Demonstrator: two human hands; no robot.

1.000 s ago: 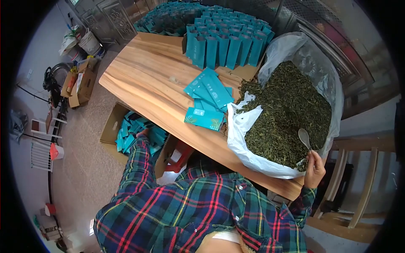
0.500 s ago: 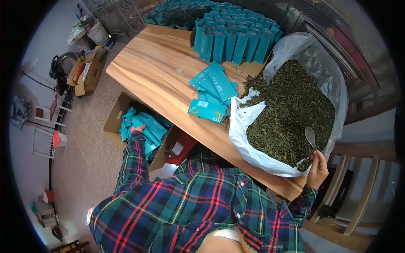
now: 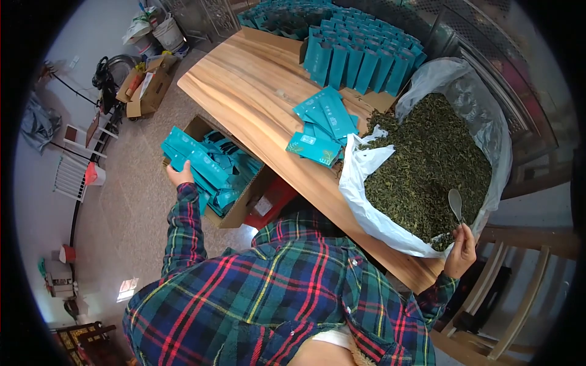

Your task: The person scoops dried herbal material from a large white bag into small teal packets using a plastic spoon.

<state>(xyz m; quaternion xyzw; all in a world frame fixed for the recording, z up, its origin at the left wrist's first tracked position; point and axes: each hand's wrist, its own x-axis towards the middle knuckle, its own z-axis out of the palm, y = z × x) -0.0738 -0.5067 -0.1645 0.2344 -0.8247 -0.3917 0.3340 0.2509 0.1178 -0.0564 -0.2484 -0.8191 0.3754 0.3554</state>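
My left hand [image 3: 180, 175] grips several flat teal packets [image 3: 194, 154] at the left side of a cardboard box [image 3: 241, 210]. More teal packets [image 3: 229, 196] fill that box beside the table. Over at the right, my right hand [image 3: 462, 250] pinches the handle of a spoon [image 3: 455, 203], whose bowl lies over dried tea leaves [image 3: 421, 177]. The leaves sit in a large white plastic bag [image 3: 378, 235] on the wooden table [image 3: 238, 91]. Near the bag's left edge lies a loose pile of flat teal packets [image 3: 323, 122].
Rows of upright, open teal packets [image 3: 360, 61] stand in a carton at the table's back. A red object [image 3: 268, 204] is under the table edge. A wooden chair [image 3: 519, 293] stands at right, and another cardboard box [image 3: 149, 88] is on the floor at far left.
My left hand has come up out of the box with several packets and moved slightly left. My right hand still holds the spoon in nearly the same place. The whole view has shifted a little.
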